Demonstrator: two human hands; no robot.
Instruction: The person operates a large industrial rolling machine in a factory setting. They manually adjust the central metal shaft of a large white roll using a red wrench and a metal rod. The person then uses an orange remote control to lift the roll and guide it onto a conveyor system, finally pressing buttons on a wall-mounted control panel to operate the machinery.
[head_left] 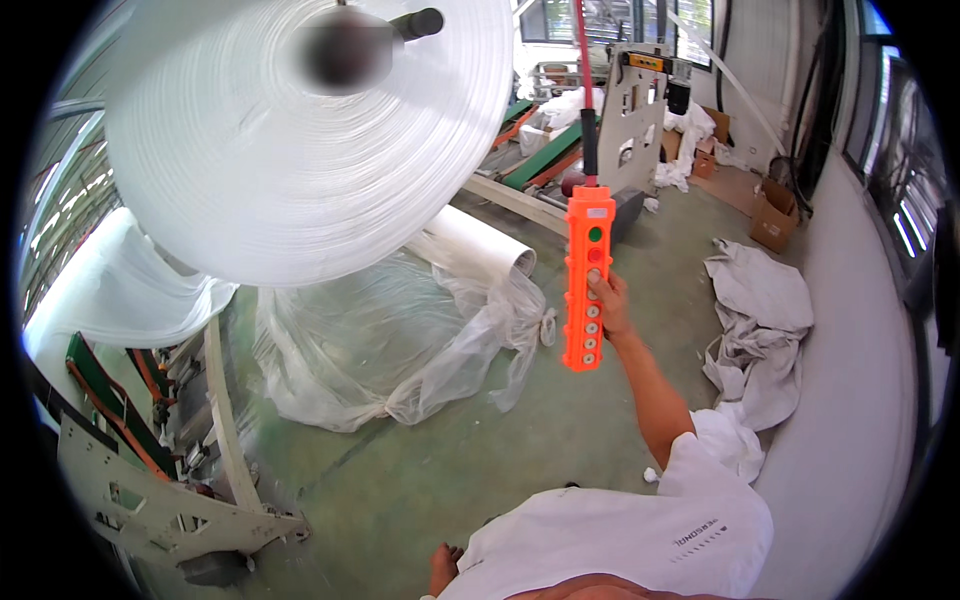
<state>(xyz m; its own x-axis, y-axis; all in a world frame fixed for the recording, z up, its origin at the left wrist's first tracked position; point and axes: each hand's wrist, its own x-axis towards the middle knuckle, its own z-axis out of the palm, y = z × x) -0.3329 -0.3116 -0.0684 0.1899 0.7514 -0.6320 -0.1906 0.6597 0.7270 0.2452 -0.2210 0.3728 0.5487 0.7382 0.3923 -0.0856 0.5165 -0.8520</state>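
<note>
My right hand (614, 305) is closed around an orange hoist pendant control (588, 335), which hangs upright from a red cable (583, 60). My thumb rests on one of its round buttons, below a green and a red one. At the lower edge my left hand (445, 568) hangs low beside my white shirt, away from any object; its fingers are too small and shaded to read. A huge roll of white film (300, 190) is raised at the upper left, with a dark, blurred core end (345, 52) facing me.
Crumpled clear plastic film (390, 340) lies on the green floor below the roll, by a white tube (480, 240). Machine frames (150, 480) stand at left and at the back (625, 130). Grey-white cloth (762, 300) and a cardboard box (773, 215) lie along the right wall.
</note>
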